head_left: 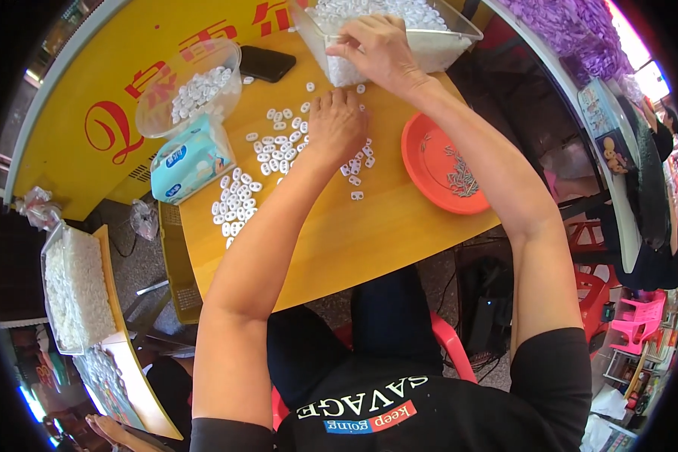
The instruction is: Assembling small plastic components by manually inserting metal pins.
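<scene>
Small white oval plastic pieces (277, 156), each with two dark holes, lie loosely over the yellow-brown table (339, 252). My left hand (337, 124) rests palm down among them, its fingers stretched forward and touching the tabletop. Whatever lies under that palm is hidden. Beyond it, my right hand (380, 53) is at the near side of a clear plastic bin (459, 35) heaped with white pieces. Its fingers are curled toward the thumb; anything held between them cannot be made out. More white ovals (356, 169) spread just right of my left hand.
A red-orange bowl (416, 169) of small metal pins stands at the right. On the left are a clear bowl (147, 113) with white pieces, a black phone (267, 63) and a blue tissue pack (192, 160). Another bin (79, 290) stands further left, near another person's hands (109, 429).
</scene>
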Demonstrator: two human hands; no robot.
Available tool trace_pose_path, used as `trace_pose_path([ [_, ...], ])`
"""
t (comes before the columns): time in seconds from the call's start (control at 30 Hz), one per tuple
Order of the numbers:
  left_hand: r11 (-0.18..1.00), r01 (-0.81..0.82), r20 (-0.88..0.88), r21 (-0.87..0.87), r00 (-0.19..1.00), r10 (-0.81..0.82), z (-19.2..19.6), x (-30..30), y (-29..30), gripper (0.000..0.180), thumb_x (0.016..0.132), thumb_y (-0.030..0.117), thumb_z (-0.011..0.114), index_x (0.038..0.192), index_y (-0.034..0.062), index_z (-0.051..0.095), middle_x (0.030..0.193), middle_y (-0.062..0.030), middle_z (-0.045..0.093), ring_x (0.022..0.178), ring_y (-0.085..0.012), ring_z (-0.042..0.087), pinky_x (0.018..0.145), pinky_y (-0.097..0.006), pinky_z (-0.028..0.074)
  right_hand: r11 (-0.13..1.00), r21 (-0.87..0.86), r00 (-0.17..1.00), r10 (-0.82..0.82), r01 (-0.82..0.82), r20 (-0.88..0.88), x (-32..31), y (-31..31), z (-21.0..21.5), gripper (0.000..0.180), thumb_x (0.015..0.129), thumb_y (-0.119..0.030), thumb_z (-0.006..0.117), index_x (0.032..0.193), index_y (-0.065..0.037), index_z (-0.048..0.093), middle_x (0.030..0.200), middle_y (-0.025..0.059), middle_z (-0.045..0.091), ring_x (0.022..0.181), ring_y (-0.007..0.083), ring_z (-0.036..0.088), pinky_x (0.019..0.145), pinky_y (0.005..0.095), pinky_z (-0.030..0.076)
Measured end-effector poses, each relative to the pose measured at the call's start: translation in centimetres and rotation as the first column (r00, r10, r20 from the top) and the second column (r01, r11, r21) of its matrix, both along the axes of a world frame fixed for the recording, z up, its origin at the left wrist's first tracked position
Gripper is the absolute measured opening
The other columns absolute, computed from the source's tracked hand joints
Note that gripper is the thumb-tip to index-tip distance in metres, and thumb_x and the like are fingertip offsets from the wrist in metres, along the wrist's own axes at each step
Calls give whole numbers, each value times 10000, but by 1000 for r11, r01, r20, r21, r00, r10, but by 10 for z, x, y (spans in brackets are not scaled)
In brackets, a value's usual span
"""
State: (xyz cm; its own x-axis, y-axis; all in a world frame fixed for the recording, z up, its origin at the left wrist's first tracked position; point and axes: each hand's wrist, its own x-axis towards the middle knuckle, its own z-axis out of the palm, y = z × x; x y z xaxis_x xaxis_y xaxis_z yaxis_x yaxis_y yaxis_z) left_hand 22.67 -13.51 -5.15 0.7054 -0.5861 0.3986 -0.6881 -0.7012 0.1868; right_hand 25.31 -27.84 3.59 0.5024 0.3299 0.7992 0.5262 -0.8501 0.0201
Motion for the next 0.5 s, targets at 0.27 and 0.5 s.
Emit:
trace_pose_path([
  [0.27, 971, 235, -36, 52, 972, -233, 14, -26, 17, 344, 800, 22, 584, 1144, 6, 587, 1192, -170, 602, 1128, -346, 557, 980, -443, 427, 1000, 0, 1000, 15, -15, -19, -9, -5, -4, 241, 808, -310, 758, 849, -101, 643, 790, 11, 656, 821, 216, 617, 842, 367, 383],
  [0.5, 922, 265, -33, -284, 958, -285, 16, -77, 51, 391, 749, -63, 578, 1137, -16, 603, 1175, -192, 592, 1098, -365, 550, 971, -437, 436, 989, 73, 963, 104, -126, 249, -25, -15, 8, 159, 823, -256, 744, 831, -119, 662, 778, 8, 643, 784, 225, 615, 750, 394, 463],
])
